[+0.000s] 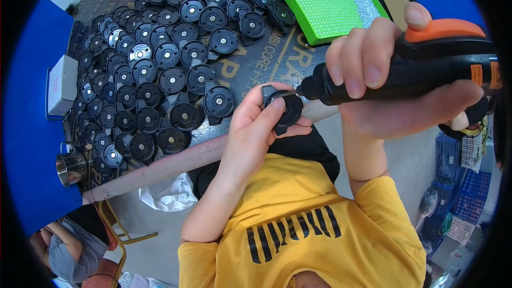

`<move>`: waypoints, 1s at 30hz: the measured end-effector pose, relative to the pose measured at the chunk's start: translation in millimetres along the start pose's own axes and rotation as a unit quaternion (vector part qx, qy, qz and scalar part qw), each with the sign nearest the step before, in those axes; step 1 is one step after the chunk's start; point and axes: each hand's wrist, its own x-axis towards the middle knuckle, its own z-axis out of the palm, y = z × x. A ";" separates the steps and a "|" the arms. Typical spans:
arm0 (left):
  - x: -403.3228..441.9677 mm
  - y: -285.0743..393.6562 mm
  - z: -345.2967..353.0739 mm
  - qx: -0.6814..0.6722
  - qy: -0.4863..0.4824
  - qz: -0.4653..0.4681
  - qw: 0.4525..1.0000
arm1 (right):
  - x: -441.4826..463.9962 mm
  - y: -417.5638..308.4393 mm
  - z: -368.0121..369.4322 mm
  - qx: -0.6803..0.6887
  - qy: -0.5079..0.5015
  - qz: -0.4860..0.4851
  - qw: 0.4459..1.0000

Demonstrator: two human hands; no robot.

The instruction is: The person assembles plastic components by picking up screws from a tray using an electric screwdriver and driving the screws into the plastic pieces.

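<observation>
My right hand (368, 64) is wrapped round a black electric screwdriver (421, 69) with an orange part on top. The thin bit points left, and its tip meets a round black plastic part (289, 113). That part is pinched by my left hand (256, 120), thumb on its face and fingers beneath, just above the table's near edge. Whether a screw sits under the bit cannot be made out. Many similar black discs with pale metal centres (172, 79) cover the table to the left of my hands.
A green tray (309, 32) with a dotted floor holds small silvery pieces at its right end. The dark printed tabletop (261, 64) ends at a pale rounded edge (160, 168). A white box (63, 85) and metal cup (71, 166) stand left. Another person (74, 248) sits lower left.
</observation>
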 end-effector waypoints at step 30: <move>1.1 -1.4 0.0 0.020 0.000 0.007 1.000 | 5.0 1.5 -0.1 0.012 -0.029 0.015 0.999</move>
